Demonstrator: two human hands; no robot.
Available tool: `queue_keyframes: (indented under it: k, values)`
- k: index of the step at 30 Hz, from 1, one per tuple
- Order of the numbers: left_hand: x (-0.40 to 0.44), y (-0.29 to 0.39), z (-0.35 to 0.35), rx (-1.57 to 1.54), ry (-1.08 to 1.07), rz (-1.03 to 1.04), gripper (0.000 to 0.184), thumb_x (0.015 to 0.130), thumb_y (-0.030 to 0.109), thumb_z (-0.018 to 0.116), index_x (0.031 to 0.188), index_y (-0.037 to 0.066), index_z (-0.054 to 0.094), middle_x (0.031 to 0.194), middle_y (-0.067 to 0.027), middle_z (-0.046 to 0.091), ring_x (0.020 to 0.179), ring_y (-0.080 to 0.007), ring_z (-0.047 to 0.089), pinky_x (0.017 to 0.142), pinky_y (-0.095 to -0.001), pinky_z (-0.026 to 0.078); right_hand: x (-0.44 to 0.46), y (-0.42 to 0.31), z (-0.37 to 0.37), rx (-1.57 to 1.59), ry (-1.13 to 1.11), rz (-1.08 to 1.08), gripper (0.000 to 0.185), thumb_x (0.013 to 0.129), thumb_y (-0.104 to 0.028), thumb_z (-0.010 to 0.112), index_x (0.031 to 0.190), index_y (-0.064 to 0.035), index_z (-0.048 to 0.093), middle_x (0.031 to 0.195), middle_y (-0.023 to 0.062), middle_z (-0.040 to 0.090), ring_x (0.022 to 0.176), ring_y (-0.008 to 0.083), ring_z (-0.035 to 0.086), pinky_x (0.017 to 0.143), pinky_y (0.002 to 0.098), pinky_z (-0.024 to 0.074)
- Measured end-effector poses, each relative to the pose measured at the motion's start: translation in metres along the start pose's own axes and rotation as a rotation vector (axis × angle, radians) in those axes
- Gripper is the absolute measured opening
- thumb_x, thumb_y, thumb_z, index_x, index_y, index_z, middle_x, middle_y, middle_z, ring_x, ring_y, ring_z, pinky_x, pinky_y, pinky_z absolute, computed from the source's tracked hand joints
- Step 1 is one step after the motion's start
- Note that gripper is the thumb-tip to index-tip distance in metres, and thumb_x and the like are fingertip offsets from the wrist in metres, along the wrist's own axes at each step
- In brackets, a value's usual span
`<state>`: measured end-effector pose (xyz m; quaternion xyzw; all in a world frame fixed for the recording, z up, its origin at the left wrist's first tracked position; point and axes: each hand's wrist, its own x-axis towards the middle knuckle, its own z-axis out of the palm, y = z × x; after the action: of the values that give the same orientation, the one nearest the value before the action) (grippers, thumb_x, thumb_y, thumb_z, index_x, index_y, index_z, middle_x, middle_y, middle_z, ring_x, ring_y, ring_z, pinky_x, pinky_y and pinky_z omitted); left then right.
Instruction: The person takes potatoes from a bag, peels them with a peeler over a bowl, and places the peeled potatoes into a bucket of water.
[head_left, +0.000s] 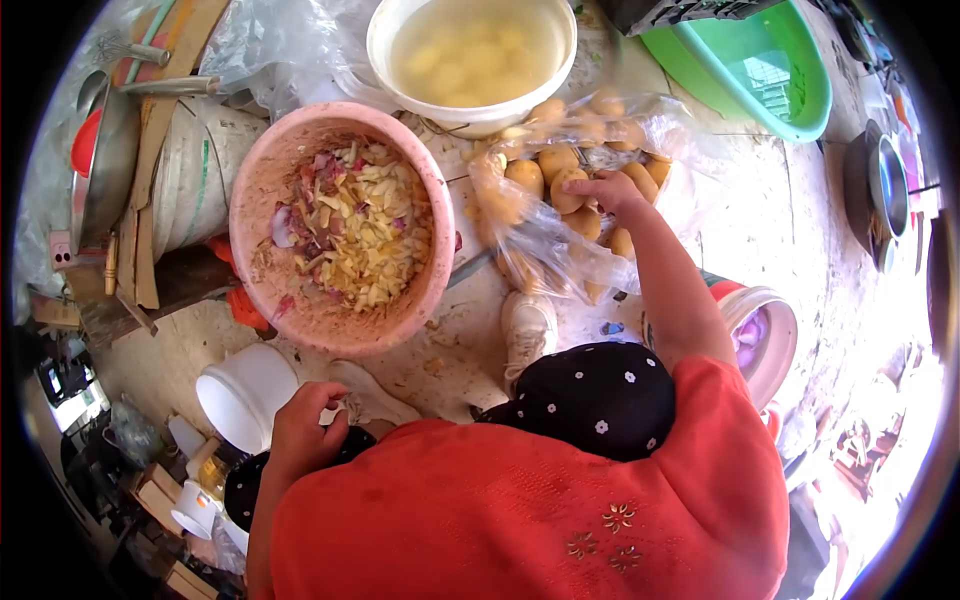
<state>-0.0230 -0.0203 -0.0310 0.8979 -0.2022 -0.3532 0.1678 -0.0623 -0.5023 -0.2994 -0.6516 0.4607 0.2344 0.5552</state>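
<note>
My right hand reaches into a clear plastic bag full of potatoes. Its fingers rest on a brown, unpeeled potato and seem to grip it; the underside of the grip is hidden. Down by my knee, my left hand is curled closed. Something small and whitish shows at its fingertips, too unclear to name. Beyond the bag stands a white tub holding peeled potatoes in cloudy water. To the left, a pink basin contains a heap of peelings, pale yellow with some purple-red scraps.
A green basin with water lies at the upper right. Near my left hand is a white bucket. By my right knee stands a pink-rimmed bucket. A metal bowl and boards crowd the left.
</note>
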Motion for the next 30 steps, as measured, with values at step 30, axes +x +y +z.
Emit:
queue_keyframes:
  k: [30]
  values:
    - [0.018, -0.021, -0.078, -0.801, 0.179, 0.256, 0.049, 0.078, 0.007, 0.069, 0.124, 0.004, 0.052, 0.108, -0.0071, 0.058, 0.096, -0.0144, 0.059, 0.083, -0.0279, 0.051, -0.302, -0.222, 0.134, -0.268, -0.54, -0.455, 0.057, 0.068, -0.025, 0.088, 0.112, 0.0032, 0.065, 0.08, 0.0016, 0.066, 0.057, 0.0032, 0.049, 0.046, 0.0176, 0.0351]
